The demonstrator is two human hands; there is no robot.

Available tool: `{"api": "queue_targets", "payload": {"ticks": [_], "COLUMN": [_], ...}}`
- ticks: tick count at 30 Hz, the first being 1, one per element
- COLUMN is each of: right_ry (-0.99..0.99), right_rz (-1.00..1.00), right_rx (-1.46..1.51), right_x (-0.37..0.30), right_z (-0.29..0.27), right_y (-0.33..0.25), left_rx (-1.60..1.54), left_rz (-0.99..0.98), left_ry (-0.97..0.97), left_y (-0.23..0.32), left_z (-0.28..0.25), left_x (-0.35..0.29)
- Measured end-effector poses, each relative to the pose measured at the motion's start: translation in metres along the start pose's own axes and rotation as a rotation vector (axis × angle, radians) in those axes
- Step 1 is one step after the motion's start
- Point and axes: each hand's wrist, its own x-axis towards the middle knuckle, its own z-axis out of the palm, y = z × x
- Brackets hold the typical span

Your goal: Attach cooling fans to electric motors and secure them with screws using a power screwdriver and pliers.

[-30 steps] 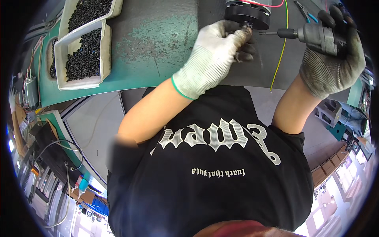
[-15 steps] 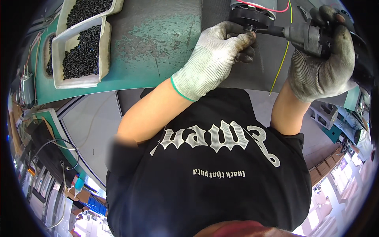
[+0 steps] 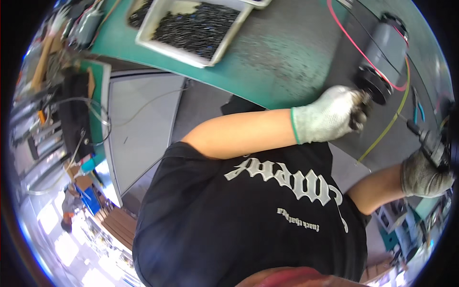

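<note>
A grey cylindrical motor [image 3: 386,45] with black end caps lies at the right of the bench, red and black wires running along it. At its near end my left hand [image 3: 330,115], in a pale knitted glove with a green cuff and dark fingertips, is closed around the short metal shaft [image 3: 367,97]. Blur hides whether a small part is also between the fingers. My right hand [image 3: 423,176], in a grey glove, grips a dark power screwdriver [image 3: 434,147] at the far right edge. Its bit points toward the motor but stands apart from it.
White trays of small black screws [image 3: 193,28] stand at the back left of the worn green bench [image 3: 267,48]. A yellow-green wire [image 3: 382,134] crosses the dark mat, with blue-handled pliers [image 3: 419,107] to its right. A grey panel [image 3: 141,115] is below the bench edge.
The view has swung, so bench and trays appear shifted right. My right hand has drawn the screwdriver away from the motor's end, to the right. My left hand stays at the motor.
</note>
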Motion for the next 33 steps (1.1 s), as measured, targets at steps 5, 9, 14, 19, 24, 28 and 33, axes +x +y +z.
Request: {"api": "queue_targets", "payload": {"ticks": [5,9,14,19,24,28,33], "right_ry": [0.081,0.352,0.286,0.211,0.32,-0.177,-0.076], "right_rz": [0.244,0.142,0.213,0.187,0.352,0.502,0.518], "right_rx": [-0.039,-0.368,-0.217,-0.202,-0.148,0.7,0.632], "right_x": [-0.026,-0.053,-0.044,-0.048,-0.054,-0.027,-0.022], "right_z": [-0.091,-0.067,-0.095,-0.086,-0.059,-0.025,-0.055], "right_y": [0.062,0.052,0.054,0.048,0.032,0.005,-0.014], "left_rx": [1.35,2.203,2.426,2.547,1.398,0.56,0.304], "left_rz": [0.328,1.046,0.647,0.838,0.934,0.358,0.08], "left_ry": [-0.006,0.679,1.535,1.365,0.5,-0.266,-0.446], "left_y": [0.043,0.154,0.253,0.261,0.156,0.056,0.019], "left_z": [-0.001,-0.013,-0.062,-0.083,-0.005,-0.001,0.003], "left_x": [-0.053,-0.126,-0.147,-0.147,-0.134,-0.072,-0.034]}}
